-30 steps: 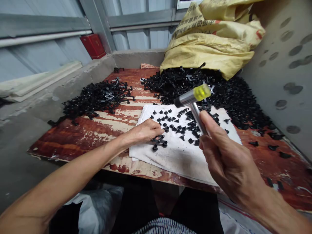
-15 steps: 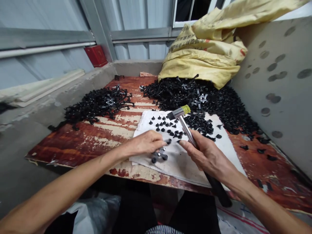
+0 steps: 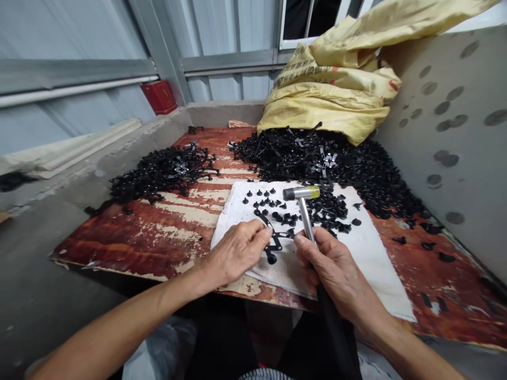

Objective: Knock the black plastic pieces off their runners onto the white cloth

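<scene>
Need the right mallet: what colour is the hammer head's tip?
Yellow tip on the metal-handled hammer, held in the right hand; head view.

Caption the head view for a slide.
Left hand pinches a black plastic sprue on white cloth; right hand grips a hammer.

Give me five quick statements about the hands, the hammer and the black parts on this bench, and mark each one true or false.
1. The right hand grips a small hammer by its handle. True.
2. The hammer's head has a red tip. False: the tip is yellow and the rest of the head is metal.
3. The left hand holds a black plastic sprue piece over the white cloth. True.
4. The loose black buttons lie inside a metal tray. False: they lie scattered on the white cloth.
5. The yellow sack lies at the back of the wooden board, beside a heap of black parts. True.
</scene>
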Tool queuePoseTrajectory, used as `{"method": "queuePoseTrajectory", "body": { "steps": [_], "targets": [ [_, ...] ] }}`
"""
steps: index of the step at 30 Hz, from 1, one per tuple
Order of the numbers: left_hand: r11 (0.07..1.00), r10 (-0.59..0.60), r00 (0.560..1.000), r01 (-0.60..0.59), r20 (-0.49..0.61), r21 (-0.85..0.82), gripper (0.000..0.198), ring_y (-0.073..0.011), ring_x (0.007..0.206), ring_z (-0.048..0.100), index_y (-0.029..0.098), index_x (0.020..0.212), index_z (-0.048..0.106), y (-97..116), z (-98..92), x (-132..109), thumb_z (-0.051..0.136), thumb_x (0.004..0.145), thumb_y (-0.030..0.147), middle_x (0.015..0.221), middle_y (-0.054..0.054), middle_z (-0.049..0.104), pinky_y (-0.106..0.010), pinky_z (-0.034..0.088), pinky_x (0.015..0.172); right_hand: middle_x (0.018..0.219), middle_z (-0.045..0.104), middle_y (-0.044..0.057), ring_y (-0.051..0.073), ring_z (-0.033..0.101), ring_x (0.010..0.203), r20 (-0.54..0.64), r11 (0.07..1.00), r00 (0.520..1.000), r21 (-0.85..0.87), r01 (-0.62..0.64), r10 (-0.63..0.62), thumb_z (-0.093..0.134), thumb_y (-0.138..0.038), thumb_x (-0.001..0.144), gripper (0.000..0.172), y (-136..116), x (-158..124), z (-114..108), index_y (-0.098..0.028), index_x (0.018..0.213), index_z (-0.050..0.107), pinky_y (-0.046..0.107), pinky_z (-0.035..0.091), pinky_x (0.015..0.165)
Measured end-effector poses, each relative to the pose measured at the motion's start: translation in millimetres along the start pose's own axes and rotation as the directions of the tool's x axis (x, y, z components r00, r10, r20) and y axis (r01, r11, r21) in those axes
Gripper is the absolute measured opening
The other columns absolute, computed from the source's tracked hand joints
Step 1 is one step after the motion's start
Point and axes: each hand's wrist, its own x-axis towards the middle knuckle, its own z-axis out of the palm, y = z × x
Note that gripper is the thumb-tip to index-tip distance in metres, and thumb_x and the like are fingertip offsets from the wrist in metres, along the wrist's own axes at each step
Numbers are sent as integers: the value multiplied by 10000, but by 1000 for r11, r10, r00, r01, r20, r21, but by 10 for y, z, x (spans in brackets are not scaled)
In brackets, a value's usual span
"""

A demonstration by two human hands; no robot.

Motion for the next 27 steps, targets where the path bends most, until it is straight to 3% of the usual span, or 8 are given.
{"method": "queuePoseTrajectory", "body": {
  "steps": [5, 8, 10, 14, 27],
  "targets": [
    [973, -18, 998, 33, 68, -226, 311, -71, 479, 375, 187, 655, 441, -46, 69, 108, 436, 885, 395, 581, 47, 491, -208, 284, 464, 537, 442, -87, 79, 362, 380, 37, 998, 999, -51, 24, -22, 611, -556, 807, 353, 41, -9, 59, -223, 788, 495, 202, 297, 334],
    [941, -29, 993, 66, 114, -331, 281, -63, 471, 415, 166, 701, 520, -212, -46, 242, 464, 860, 391, 617, 28, 544, -191, 314, 452, 526, 433, -101, 77, 341, 346, 86, 1000, 996, -26, 0, 2, 593, -580, 813, 372, 41, -17, -2, -226, 890, 509, 200, 301, 310],
    [927, -106, 990, 134, 98, -351, 242, -60, 452, 429, 161, 701, 523, -329, -149, 347, 500, 832, 362, 606, 28, 541, -184, 319, 434, 528, 424, -105, 69, 333, 355, 47, 1000, 999, 27, 1, -2, 610, -559, 816, 358, 44, -8, -60, -227, 911, 512, 186, 297, 317],
    [922, -172, 974, 212, 148, -323, 220, -42, 390, 377, 155, 678, 511, -456, -269, 487, 479, 840, 299, 559, 39, 512, -171, 251, 383, 539, 405, -109, 57, 319, 362, -25, 990, 1000, 140, -1, 5, 649, -514, 807, 329, 66, 29, -128, -231, 910, 517, 171, 293, 315],
    [962, -142, 955, 196, 262, -192, 200, -33, 363, 339, 149, 715, 529, -428, -276, 539, 438, 878, 222, 518, 57, 471, -157, 224, 364, 519, 402, -110, 63, 313, 349, 8, 991, 1000, 130, -12, 11, 637, -521, 805, 339, 79, 60, -147, -239, 931, 498, 172, 266, 302]
  ]
}}
